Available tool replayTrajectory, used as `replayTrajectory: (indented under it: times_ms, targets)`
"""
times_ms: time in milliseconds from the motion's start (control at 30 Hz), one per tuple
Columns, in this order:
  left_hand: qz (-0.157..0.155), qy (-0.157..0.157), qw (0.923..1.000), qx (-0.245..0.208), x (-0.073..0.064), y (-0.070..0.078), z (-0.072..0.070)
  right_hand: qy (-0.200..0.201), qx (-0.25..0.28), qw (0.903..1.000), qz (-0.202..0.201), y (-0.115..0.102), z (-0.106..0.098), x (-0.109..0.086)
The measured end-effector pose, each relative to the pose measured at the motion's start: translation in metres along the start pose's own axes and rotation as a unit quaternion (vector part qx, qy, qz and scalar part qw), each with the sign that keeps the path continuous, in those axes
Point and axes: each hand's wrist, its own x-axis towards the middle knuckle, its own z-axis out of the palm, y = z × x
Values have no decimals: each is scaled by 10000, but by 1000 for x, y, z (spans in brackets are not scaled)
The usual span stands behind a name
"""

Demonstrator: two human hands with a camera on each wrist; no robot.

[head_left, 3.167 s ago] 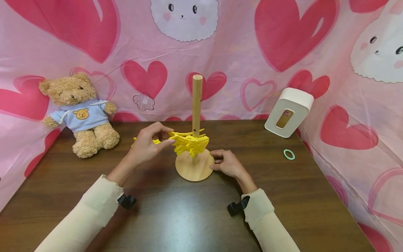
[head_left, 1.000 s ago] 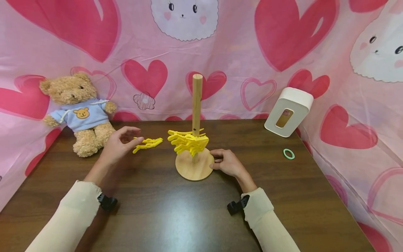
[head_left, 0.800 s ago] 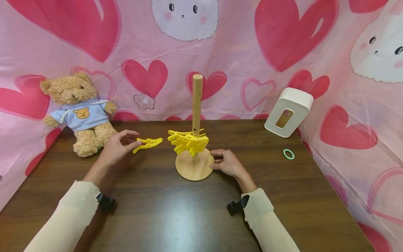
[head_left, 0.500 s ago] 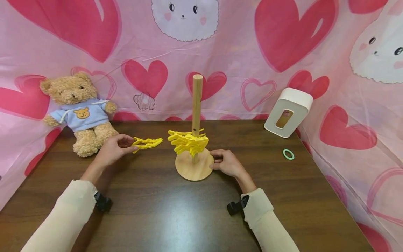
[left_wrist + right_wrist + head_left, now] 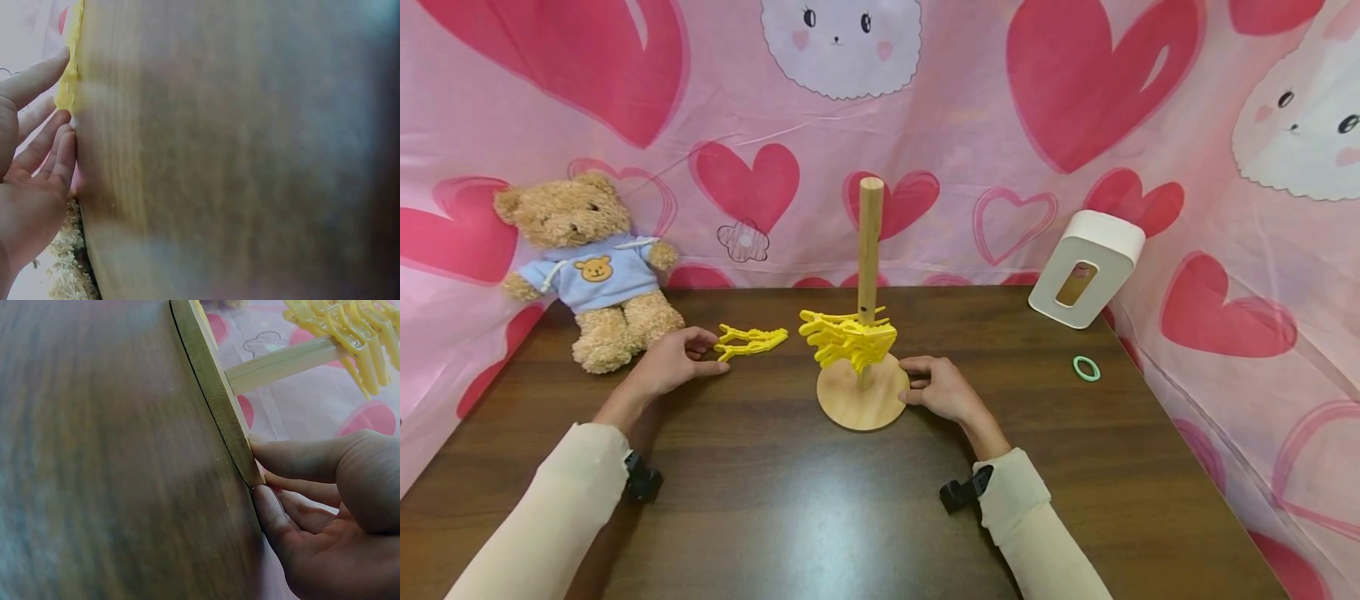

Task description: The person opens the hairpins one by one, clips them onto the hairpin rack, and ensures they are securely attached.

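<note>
A yellow alligator hair clip (image 5: 752, 341) lies on the table, its handles toward my left hand (image 5: 672, 362). The left thumb and fingers are apart at those handle ends; in the left wrist view the hair clip (image 5: 67, 81) shows just beyond the fingertips, and contact is unclear. Several more yellow hair clips (image 5: 853, 340) are clamped in a cluster low on the pole (image 5: 868, 242) of a wooden stand. My right hand (image 5: 946, 388) pinches the right edge of its round base (image 5: 859, 408). In the right wrist view, the right thumb (image 5: 300, 456) is on the base's upper face.
A teddy bear (image 5: 597, 279) in a blue top sits at the back left, close to the left hand. At the back right stands a white box (image 5: 1086, 268) with a slot. A green ring (image 5: 1086, 368) lies in front of it. Pink heart-patterned cloth (image 5: 955, 108) hangs behind.
My left hand has let go of a hair clip on the stand, moved left, and lowered to the handles of the clip on the table. My right hand stays at the base.
</note>
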Motion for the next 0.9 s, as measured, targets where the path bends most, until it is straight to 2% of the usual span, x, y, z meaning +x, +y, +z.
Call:
replayTrajectory:
  times_ms: [333,533,800,900]
  targets:
    - [-25,-63,9998,177,3,3,2,-45,83,9999,-138,2,-1,0]
    - [148,-80,9997,154,3,3,1,-7,61,10000,-72,2,-1,0]
    - [194,84,9996,178,1,4,1,16,54,9999,-99,0,0,-2]
    - [199,176,9996,-47,-1,6,2,12,50,9999,-105,0,0,-1]
